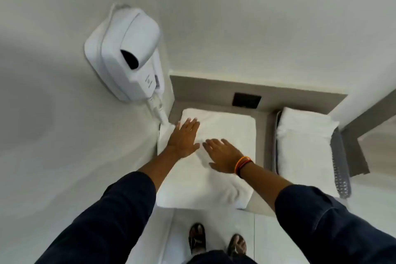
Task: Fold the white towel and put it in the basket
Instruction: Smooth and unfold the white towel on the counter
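A white towel point(227, 130) lies folded flat on the grey counter point(262, 148), filling most of its left part. My left hand point(183, 138) rests palm down on the towel's left edge, fingers spread. Palm down too, my right hand point(225, 154) lies on the towel's middle with its fingers pointing left, a thread band on the wrist. Neither hand grips the cloth. To the right stands a grey mesh basket point(340, 169) with another folded white towel point(304, 143) inside it.
A white wall-mounted hair dryer point(126, 53) hangs on the left wall, its cord point(157, 109) reaching down to the counter's corner. A dark socket plate point(246, 100) sits on the backsplash. My sandalled feet point(216, 242) stand on the white floor below the counter edge.
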